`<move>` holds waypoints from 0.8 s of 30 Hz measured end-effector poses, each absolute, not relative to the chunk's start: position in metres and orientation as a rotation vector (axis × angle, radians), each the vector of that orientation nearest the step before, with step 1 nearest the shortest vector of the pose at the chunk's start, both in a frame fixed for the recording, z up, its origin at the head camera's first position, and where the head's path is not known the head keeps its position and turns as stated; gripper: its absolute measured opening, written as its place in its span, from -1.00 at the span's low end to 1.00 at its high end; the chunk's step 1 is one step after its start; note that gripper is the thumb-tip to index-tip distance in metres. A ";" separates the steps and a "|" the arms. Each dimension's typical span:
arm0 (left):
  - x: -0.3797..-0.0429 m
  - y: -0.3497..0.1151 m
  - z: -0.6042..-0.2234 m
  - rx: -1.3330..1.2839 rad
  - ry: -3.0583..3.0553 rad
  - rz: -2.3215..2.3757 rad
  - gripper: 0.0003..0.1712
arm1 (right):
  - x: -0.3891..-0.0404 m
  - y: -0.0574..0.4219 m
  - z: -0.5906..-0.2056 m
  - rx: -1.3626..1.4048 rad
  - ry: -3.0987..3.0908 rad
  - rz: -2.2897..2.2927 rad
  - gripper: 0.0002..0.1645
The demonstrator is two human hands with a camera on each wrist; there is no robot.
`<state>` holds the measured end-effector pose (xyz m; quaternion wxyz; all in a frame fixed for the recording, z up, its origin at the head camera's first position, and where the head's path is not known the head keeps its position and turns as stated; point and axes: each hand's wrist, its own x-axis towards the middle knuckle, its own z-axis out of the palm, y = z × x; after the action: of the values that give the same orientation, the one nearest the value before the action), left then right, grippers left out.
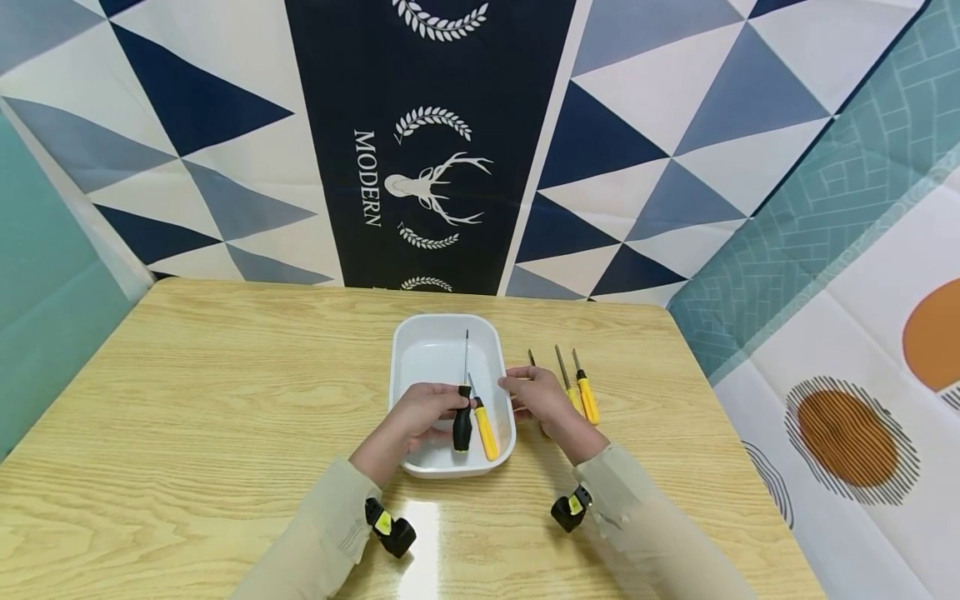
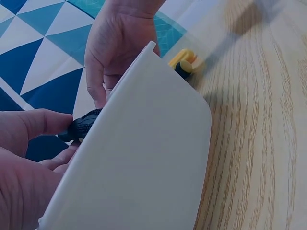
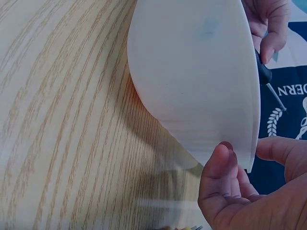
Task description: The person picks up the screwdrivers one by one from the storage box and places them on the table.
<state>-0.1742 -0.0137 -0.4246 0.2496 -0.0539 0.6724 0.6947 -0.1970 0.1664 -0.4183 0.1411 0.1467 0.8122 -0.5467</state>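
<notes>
My left hand (image 1: 427,412) holds a black-handled screwdriver (image 1: 462,429) over the white plastic tray (image 1: 408,350), its thin shaft pointing to the far side. In the left wrist view, the thumb and fingers pinch the black handle (image 2: 85,125) just above the tray's rim. Inside the tray lies a yellow-handled screwdriver (image 1: 487,433). My right hand (image 1: 543,396) grips the tray's right side; in the right wrist view its fingers (image 3: 218,167) lie against the outer wall while another digit meets the rim.
Right of the tray, two yellow-handled screwdrivers (image 1: 587,400) lie on the wooden table (image 1: 247,400), beside another shaft (image 1: 531,357) partly hidden by the right hand. Patterned cloth (image 1: 442,183) hangs behind the table's far edge.
</notes>
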 end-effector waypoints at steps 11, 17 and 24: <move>-0.172 -0.015 -0.424 -0.111 1.764 1.940 -0.59 | -0.197 0.166 -0.419 0.430 2.349 -1.574 -0.64; -0.169 -0.017 -0.421 -0.088 1.669 2.008 -0.62 | -0.196 0.166 -0.419 0.415 2.354 -1.579 -0.65; -0.167 -0.020 -0.418 -0.071 1.576 2.059 -0.63 | -0.195 0.167 -0.419 0.393 2.359 -1.587 -0.63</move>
<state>-0.1674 -0.0199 -0.4184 0.2705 -0.0262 0.5850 0.7641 -0.1948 0.1666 -0.4188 0.1352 0.1358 0.8143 -0.5479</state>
